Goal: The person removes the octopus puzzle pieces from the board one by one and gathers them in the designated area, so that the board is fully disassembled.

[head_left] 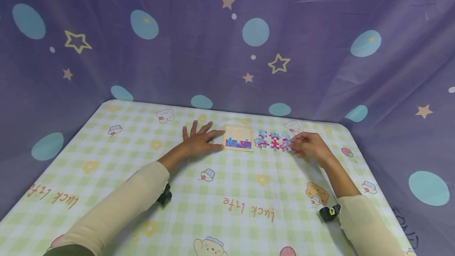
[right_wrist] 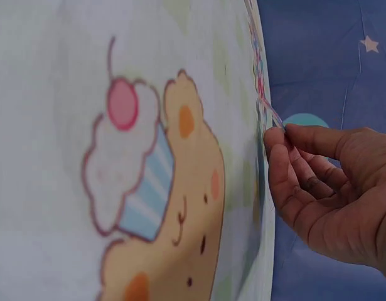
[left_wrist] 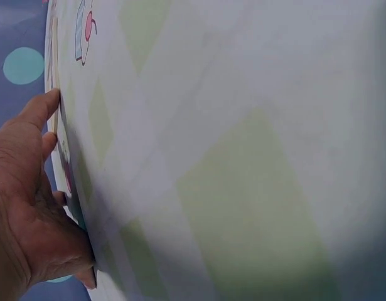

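Note:
A square wooden puzzle tray (head_left: 239, 132) lies near the far side of the table. Blue, pink and purple jigsaw pieces (head_left: 238, 144) fill its near part, while bare wood shows in the far part. My left hand (head_left: 199, 141) has its fingers spread, with thumb and index finger touching the tray's left edge. To the right of the tray, several loose jigsaw pieces (head_left: 275, 141) lie in a group. At their right end, my right hand (head_left: 310, 145) pinches a jigsaw piece (right_wrist: 275, 113) between thumb and fingers; its thin edge shows in the right wrist view.
A green and white checked cloth (head_left: 234, 181) with printed cartoon figures covers the table. Behind the table hangs a purple curtain (head_left: 206, 58) with stars and dots, which also runs along both sides. Dark wrist cameras (head_left: 329, 212) sit below each forearm.

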{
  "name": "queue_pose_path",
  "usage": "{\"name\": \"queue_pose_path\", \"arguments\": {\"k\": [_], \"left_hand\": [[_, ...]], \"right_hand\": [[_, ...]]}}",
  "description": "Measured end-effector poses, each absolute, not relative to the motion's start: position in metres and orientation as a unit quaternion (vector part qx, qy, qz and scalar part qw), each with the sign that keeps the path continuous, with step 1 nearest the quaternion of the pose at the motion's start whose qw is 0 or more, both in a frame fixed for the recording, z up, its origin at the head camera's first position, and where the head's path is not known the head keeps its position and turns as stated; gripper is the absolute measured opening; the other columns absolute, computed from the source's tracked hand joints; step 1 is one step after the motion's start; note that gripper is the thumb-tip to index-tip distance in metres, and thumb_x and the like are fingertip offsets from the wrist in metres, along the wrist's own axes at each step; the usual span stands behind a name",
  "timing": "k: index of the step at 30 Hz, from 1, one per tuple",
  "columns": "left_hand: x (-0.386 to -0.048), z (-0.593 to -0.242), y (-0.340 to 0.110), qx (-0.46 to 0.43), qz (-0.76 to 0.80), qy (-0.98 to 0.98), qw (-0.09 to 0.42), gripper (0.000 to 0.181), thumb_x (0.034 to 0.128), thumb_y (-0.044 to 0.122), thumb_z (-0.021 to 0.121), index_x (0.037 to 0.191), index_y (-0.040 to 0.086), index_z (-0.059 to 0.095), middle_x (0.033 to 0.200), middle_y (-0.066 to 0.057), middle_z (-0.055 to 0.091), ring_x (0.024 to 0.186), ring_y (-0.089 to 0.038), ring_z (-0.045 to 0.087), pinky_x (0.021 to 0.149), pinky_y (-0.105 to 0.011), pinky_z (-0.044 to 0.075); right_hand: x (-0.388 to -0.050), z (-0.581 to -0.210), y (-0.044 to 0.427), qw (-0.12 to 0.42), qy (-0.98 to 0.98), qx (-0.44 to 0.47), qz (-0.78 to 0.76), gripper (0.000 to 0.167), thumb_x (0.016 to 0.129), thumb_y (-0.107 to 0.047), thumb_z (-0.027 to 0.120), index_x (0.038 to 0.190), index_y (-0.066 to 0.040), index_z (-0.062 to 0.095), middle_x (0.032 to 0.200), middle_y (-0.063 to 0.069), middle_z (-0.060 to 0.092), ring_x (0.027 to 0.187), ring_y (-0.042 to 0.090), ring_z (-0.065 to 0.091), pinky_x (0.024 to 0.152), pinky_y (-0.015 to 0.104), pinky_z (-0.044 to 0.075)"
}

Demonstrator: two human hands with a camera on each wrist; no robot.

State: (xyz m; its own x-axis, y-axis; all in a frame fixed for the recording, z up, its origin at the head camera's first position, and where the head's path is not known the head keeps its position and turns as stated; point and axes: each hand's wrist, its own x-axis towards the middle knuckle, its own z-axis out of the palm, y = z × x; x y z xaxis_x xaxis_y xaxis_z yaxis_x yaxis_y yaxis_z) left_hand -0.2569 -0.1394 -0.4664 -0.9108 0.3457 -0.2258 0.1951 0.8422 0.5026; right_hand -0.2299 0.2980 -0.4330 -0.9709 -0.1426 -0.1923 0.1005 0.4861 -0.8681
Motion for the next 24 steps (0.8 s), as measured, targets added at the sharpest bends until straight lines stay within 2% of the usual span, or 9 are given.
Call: {"name": "queue_pose_path", "arguments": {"k": [8, 14, 24], "left_hand": [[-0.2581, -0.4688, -0.1394, 0.142, 0.242, 0.948, 0.152, 0.077, 0.1017, 0.079, 0.062, 0.172, 0.052, 0.043, 0.194, 0.005, 0.002, 0.172, -0.046, -0.032, 0.128, -0.079, -0.028], [-0.257, -0.4669, -0.1386, 0.141, 0.243, 0.947, 0.155, 0.078, 0.1018, 0.078, 0.062, 0.172, 0.052, 0.043, 0.194, 0.005, 0.002, 0.172, -0.046, -0.033, 0.128, -0.079, -0.028], [-0.2575, -0.4673, -0.1392, 0.144, 0.241, 0.948, 0.152, 0.078, 0.1015, 0.079, 0.062, 0.172, 0.052, 0.043, 0.194, 0.005, 0.002, 0.172, -0.047, -0.032, 0.128, -0.079, -0.028]], "right_hand": [[-0.2313, -0.4358, 0.302, 0.13, 0.869, 0.013, -0.478, 0.032, 0.106, -0.013, 0.077, 0.128, 0.009, 0.071, 0.087, -0.005, 0.079, 0.077, 0.006, 0.068, 0.065, 0.024, 0.058], [-0.2315, -0.4355, 0.2989, 0.136, 0.872, 0.017, -0.471, 0.031, 0.106, -0.013, 0.076, 0.128, 0.008, 0.071, 0.085, -0.003, 0.071, 0.075, 0.008, 0.062, 0.062, 0.025, 0.053], [-0.2318, -0.436, 0.2976, 0.134, 0.874, 0.019, -0.467, 0.029, 0.107, -0.012, 0.076, 0.127, 0.008, 0.071, 0.087, -0.002, 0.072, 0.075, 0.008, 0.062, 0.062, 0.024, 0.052]]}}
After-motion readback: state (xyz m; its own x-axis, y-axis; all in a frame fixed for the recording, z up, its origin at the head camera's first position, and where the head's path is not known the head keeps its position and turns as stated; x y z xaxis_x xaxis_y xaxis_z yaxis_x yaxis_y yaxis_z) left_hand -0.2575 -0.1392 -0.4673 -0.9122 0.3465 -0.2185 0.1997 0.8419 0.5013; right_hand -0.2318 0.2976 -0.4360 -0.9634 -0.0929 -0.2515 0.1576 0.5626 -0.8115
